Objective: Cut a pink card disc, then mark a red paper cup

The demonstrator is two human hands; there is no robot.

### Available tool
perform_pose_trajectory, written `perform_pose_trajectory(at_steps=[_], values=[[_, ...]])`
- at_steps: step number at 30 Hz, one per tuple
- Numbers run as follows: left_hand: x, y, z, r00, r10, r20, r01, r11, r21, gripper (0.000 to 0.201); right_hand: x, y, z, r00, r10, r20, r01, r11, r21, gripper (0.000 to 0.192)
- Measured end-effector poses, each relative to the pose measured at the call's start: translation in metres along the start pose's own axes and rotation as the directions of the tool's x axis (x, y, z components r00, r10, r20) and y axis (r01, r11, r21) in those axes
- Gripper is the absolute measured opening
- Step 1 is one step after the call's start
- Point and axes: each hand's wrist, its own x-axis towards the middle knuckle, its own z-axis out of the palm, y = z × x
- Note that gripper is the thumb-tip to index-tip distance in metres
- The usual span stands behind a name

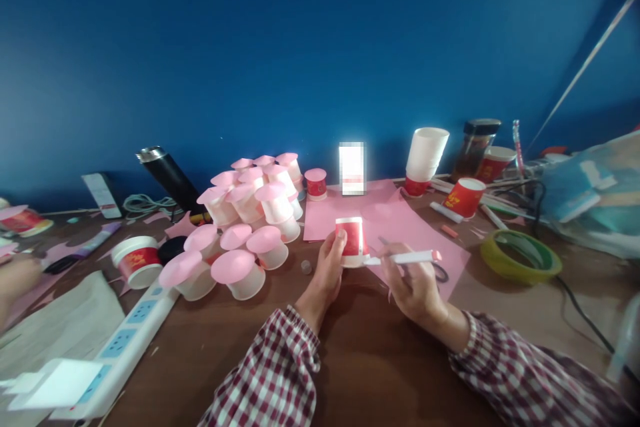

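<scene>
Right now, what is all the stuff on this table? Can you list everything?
paper cup: one, red and white, upside down on the pink sheet, under the left hand
pen: one, white with pink end, in the right hand
pink paper sheet: one, table middle
pink-topped cups: a pile, white with pink circles, left of middle
stacked cups: white, at the back
tape roll: one, yellow-green, right
power strip: one, white and blue, front left
flask: one, black, back left
table: brown wood
left hand: fingers on the cup
right hand: fingers around the pen
</scene>
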Motion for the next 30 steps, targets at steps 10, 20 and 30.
perform_pose_trajectory(at_steps=[10, 20, 30], values=[[-0.0001, -0.0016, -0.0018, 1.000, 0.006, 0.022, -0.007, 0.999, 0.047, 0.032, 0.0006, -0.0022, 0.0002, 0.999, -0.045, 0.007, 0.045, 0.998, -0.034, 0.010], [-0.0013, -0.0003, 0.0004, 0.999, 0.000, 0.032, -0.002, 0.999, 0.043, 0.031, -0.0007, 0.0034, 0.0039, 0.997, -0.025, 0.072, 0.024, 1.000, 0.011, 0.009], [-0.0034, 0.0040, 0.0034, 0.999, -0.004, 0.049, 0.004, 1.000, 0.009, 0.029, 0.0012, 0.0036, 0.0040, 0.999, 0.018, 0.028, -0.016, 0.998, -0.053, 0.013]])
